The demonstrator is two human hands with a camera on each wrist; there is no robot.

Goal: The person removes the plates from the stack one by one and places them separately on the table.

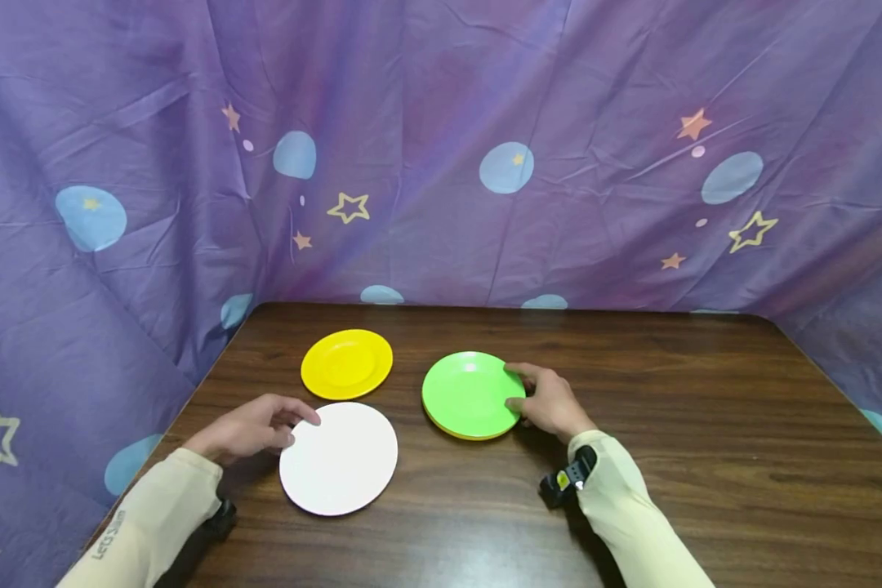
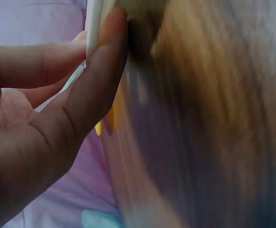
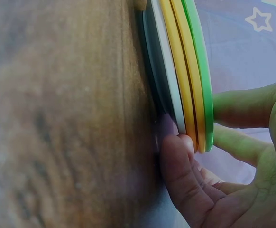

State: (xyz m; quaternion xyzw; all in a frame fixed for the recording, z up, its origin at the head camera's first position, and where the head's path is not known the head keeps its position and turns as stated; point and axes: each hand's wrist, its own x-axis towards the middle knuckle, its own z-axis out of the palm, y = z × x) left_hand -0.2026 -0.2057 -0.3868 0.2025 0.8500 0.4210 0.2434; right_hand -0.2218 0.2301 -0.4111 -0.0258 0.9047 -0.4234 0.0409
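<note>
A round white plate (image 1: 340,461) lies at the left front of the table. My left hand (image 1: 260,426) pinches its left rim, the fingers over the top; in the left wrist view a digit presses the table side of the plate edge (image 2: 94,33). Farther right, my right hand (image 1: 551,400) grips the right rim of a plate stack with a green plate (image 1: 470,394) uppermost. From the right wrist, two yellow plates (image 3: 188,90) show beneath the green one, and a white plate (image 3: 169,61) at the bottom. Fingers lie on the green side, another digit beneath the stack's edge.
A single yellow plate (image 1: 347,364) sits behind the white one, close to its rim. The brown wooden table (image 1: 706,425) extends to the right. A purple curtain (image 1: 441,122) with stars hangs behind the table's back edge and along both sides.
</note>
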